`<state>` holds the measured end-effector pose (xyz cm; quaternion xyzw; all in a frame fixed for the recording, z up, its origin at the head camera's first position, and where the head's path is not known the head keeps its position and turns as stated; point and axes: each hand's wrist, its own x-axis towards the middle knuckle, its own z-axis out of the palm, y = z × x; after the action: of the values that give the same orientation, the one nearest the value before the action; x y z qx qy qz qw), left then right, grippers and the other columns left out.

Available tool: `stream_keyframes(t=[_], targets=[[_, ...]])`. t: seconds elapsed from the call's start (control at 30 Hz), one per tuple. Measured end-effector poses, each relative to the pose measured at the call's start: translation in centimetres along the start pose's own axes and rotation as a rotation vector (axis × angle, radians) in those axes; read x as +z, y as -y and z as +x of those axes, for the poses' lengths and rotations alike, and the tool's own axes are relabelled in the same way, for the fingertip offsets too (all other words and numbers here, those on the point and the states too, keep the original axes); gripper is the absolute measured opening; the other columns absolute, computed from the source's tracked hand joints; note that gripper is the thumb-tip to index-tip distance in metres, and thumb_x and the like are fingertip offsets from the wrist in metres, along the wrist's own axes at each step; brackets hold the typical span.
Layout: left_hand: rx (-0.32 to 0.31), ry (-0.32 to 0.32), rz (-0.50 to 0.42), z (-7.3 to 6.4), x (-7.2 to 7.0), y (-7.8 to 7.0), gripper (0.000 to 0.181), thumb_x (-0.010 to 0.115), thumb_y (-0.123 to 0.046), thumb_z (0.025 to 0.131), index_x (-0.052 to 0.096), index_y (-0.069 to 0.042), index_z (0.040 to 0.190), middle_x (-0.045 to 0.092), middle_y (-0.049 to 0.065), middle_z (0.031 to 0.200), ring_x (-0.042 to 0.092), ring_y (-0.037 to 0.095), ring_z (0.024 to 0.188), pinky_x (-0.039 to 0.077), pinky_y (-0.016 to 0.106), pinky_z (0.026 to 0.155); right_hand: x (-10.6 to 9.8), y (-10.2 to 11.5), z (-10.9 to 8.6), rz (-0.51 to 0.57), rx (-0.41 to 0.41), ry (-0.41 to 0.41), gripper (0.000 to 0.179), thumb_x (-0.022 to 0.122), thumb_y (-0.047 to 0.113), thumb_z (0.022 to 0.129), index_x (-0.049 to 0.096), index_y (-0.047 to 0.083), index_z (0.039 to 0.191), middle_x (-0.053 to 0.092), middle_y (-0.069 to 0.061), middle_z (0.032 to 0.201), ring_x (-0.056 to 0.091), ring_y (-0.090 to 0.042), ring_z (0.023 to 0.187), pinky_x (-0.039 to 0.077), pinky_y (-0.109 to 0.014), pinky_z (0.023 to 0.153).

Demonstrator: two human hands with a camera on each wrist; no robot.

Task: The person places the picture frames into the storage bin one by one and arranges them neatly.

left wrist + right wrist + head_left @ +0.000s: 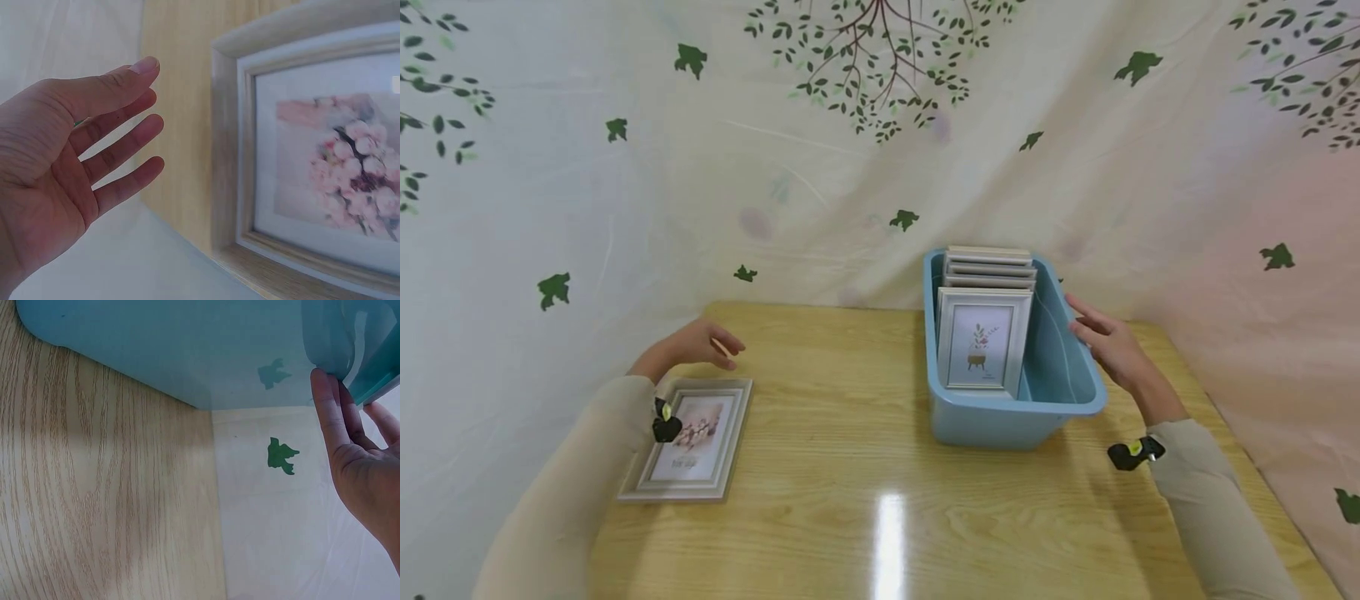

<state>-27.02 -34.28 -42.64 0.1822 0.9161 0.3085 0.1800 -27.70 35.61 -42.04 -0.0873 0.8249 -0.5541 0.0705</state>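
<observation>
In the head view my left hand (700,342) hovers just beyond the far edge of a silver-grey picture frame (739,433) lying face up on the table. The left wrist view shows that hand (81,137) holding nothing, with its fingers apart and mostly extended. A pink blossom picture (353,169) fills the frame. On the right stands a light blue plastic bin (992,425), with several upright picture frames along its left side. The front one (985,342) shows a potted plant. My right hand (1112,350) touches the bin's right rim, its fingers (325,403) nearly straight.
The bin stands near the far edge of the wooden table (820,433). Behind it hangs a pale curtain (820,192) printed with leaves and branches, which also closes off both sides. Black wrist cameras (1126,455) sit on both wrists.
</observation>
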Motion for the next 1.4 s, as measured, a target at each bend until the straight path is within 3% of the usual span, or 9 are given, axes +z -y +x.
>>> stream_keyframes(t=[0.2, 0.43, 0.6, 0.77, 0.87, 1.2, 1.4], targets=[[-0.001, 0.004, 0.005, -0.7, 0.4, 1.3, 0.037, 0.076, -0.004, 0.089, 0.067, 0.015, 0.120, 0.069, 0.033, 0.118, 0.072, 0.043, 0.102, 0.062, 0.044, 0.085, 0.0, 0.2, -0.2, 0.007, -0.003, -0.003, 0.064, 0.053, 0.029, 0.107, 0.023, 0.020, 0.162, 0.061, 0.018, 0.111, 0.064, 0.000, 0.095, 0.059, -0.019, 0.077], [-0.058, 0.002, 0.038, -1.2, 0.8, 2.3, 0.037, 0.081, -0.009, 0.085, 0.071, 0.010, 0.115, 0.073, 0.027, 0.112, 0.073, 0.037, 0.099, 0.061, 0.045, 0.087, 0.0, 0.0, -0.1, 0.038, 0.002, 0.002, 0.064, 0.054, 0.027, 0.106, 0.024, 0.020, 0.162, 0.062, 0.018, 0.111, 0.065, 0.001, 0.095, 0.059, -0.019, 0.077], [-0.090, 0.012, 0.047, -1.3, 1.1, 2.9, 0.037, 0.083, -0.011, 0.082, 0.073, 0.008, 0.113, 0.076, 0.022, 0.108, 0.072, 0.029, 0.097, 0.059, 0.038, 0.087, 0.0, -0.1, -0.1, 0.062, 0.015, 0.001, 0.064, 0.055, 0.025, 0.106, 0.024, 0.020, 0.162, 0.064, 0.018, 0.109, 0.065, 0.000, 0.092, 0.059, -0.019, 0.074], [-0.187, 0.035, 0.049, -1.3, 1.4, 3.5, 0.038, 0.086, -0.015, 0.080, 0.075, 0.002, 0.112, 0.077, 0.017, 0.109, 0.070, 0.022, 0.098, 0.057, 0.041, 0.091, 0.0, 0.0, -0.2, 0.062, 0.008, 0.007, 0.064, 0.054, 0.025, 0.106, 0.023, 0.019, 0.162, 0.064, 0.018, 0.110, 0.066, 0.000, 0.092, 0.060, -0.020, 0.075], [-0.245, 0.046, 0.051, -1.2, 1.5, 3.5, 0.037, 0.086, -0.015, 0.080, 0.076, -0.001, 0.113, 0.076, 0.014, 0.111, 0.069, 0.022, 0.100, 0.056, 0.047, 0.095, 0.1, 0.2, -0.2, 0.049, 0.001, 0.009, 0.064, 0.054, 0.025, 0.106, 0.023, 0.019, 0.162, 0.063, 0.018, 0.111, 0.066, 0.000, 0.093, 0.060, -0.020, 0.075], [-0.303, 0.056, 0.066, -1.2, 1.5, 3.3, 0.029, 0.086, -0.008, 0.077, 0.077, -0.001, 0.104, 0.076, 0.008, 0.099, 0.065, 0.019, 0.092, 0.055, 0.040, 0.087, 0.3, 0.7, -0.3, 0.020, 0.004, -0.007, 0.065, 0.055, 0.030, 0.106, 0.025, 0.019, 0.162, 0.062, 0.019, 0.110, 0.065, 0.001, 0.094, 0.059, -0.019, 0.077], [-0.293, 0.062, 0.059, -1.1, 1.6, 3.1, 0.027, 0.086, -0.005, 0.075, 0.077, -0.001, 0.100, 0.074, 0.008, 0.096, 0.061, 0.019, 0.090, 0.052, 0.037, 0.085, 0.3, 0.7, -0.5, 0.014, 0.009, -0.007, 0.064, 0.054, 0.031, 0.106, 0.024, 0.020, 0.162, 0.061, 0.020, 0.111, 0.064, 0.001, 0.095, 0.058, -0.018, 0.079]])
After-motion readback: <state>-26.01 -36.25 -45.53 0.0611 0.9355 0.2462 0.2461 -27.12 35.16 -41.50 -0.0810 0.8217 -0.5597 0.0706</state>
